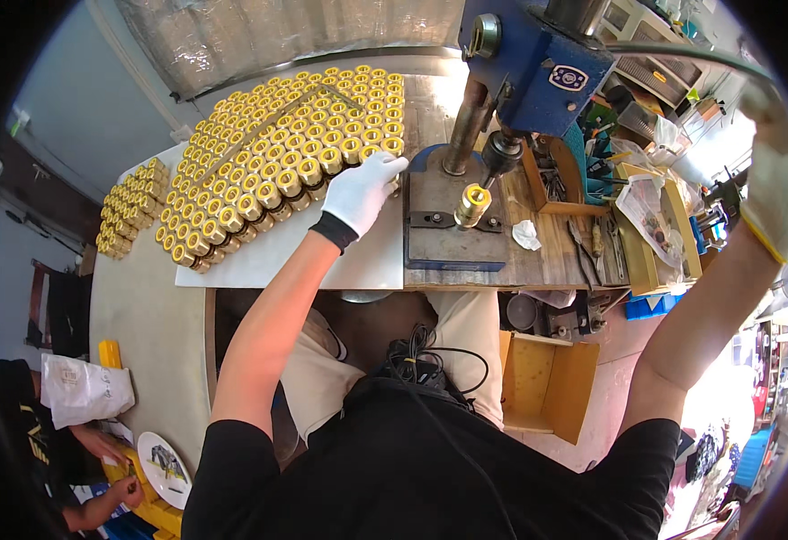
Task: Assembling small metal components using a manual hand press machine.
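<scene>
My left hand (359, 193), in a white glove with a dark cuff, is at the near right corner of a large block of brass threaded fittings (279, 157). Its fingers are curled round one brass fitting, mostly hidden under the glove. To its right stands a blue drill press (538, 76). Under the press's chuck (502, 153), a single brass fitting (472, 206) sits upright above the dark base (448, 243). My right hand (772, 171), also gloved, is raised at the far right; its fingers are blurred, and what it touches cannot be made out.
A smaller group of fittings (133, 207) stands left. Right of the press lie pliers (583, 255), a crumpled white tissue (526, 235) and a wooden tool box (551, 175). An open wooden drawer (547, 387) juts below the bench. At lower left another person's hands (124, 490) work beside a white plate (162, 468).
</scene>
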A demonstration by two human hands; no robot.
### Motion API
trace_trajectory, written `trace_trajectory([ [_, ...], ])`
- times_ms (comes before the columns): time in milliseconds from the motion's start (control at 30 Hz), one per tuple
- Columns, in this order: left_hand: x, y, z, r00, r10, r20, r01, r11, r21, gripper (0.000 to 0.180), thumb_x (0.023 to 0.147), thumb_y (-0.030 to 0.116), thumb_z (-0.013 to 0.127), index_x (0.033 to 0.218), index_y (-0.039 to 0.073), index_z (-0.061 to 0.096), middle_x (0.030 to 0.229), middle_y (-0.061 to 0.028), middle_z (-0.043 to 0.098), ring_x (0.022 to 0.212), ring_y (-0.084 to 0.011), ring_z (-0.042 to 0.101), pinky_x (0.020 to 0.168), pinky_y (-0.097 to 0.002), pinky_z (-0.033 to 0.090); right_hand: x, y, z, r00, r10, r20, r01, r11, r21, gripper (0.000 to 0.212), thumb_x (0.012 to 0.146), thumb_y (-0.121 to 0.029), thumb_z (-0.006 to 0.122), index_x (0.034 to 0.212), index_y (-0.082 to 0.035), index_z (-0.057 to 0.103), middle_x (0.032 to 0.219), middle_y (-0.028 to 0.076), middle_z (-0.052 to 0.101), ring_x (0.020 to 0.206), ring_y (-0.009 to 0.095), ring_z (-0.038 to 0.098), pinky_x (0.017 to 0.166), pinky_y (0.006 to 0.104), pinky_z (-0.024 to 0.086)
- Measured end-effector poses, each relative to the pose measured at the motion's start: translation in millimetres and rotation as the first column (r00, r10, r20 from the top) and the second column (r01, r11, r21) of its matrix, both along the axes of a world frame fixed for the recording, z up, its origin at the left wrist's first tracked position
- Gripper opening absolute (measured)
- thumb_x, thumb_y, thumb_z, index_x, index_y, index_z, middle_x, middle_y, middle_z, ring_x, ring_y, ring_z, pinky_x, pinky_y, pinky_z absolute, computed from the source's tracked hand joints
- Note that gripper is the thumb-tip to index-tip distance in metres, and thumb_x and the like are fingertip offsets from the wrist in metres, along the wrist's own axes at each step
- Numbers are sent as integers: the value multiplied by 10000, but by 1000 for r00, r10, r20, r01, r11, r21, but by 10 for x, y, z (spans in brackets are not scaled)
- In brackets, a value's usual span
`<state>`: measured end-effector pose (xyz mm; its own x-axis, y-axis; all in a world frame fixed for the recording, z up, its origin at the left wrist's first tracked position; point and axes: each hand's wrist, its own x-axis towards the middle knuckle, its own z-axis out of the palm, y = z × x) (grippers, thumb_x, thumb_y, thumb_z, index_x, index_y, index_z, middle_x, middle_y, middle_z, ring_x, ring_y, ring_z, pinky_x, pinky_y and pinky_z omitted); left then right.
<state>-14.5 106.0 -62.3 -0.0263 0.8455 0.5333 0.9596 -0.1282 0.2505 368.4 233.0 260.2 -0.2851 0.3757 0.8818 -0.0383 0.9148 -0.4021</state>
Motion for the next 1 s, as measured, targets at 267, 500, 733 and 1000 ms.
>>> trace_trajectory([
  [267, 45, -290, -461, 919, 212, 334, -259, 960, 104, 355, 899, 234, 835, 1230, 128, 763, 1194, -118, 696, 1141, -300, 674, 983, -390, 555, -577, -226, -1921, 831, -394, 393, 453, 889, -66, 403, 955, -279, 768, 1277, -37, 756, 1125, 109, 767, 914, 157, 718, 886, 308, 572],
  [500, 86, -491, -702, 721, 231, 653, -380, 920, 94, 360, 912, 206, 831, 1230, 52, 767, 1238, -122, 709, 1176, -280, 668, 1046, -390, 525, -1187, -612, -2804, 782, -196, 591, 444, 842, -308, 610, 813, -436, 857, 1210, 14, 746, 1004, 173, 709, 967, 344, 715, 894, 427, 562],
  [733, 109, -1100, -652, -8, -175, 985, -304, 939, 164, 330, 986, 75, 776, 1299, -4, 709, 1192, -110, 706, 953, -163, 730, 841, -326, 652, -1253, -497, -2865, 789, -235, 568, 488, 800, -348, 564, 807, -421, 874, 1146, 18, 773, 1124, 204, 762, 1035, 343, 747, 915, 414, 574],
  [1000, 98, -2103, -407, 3, -208, 978, -495, 850, 182, 340, 1043, 16, 680, 1363, -83, 622, 1237, -157, 704, 1048, -210, 736, 893, -358, 675, -1264, -856, -2745, 871, -200, 450, 443, 716, -540, 533, 792, -284, 943, 1174, 37, 758, 947, 77, 788, 838, 100, 708, 837, 283, 582],
])
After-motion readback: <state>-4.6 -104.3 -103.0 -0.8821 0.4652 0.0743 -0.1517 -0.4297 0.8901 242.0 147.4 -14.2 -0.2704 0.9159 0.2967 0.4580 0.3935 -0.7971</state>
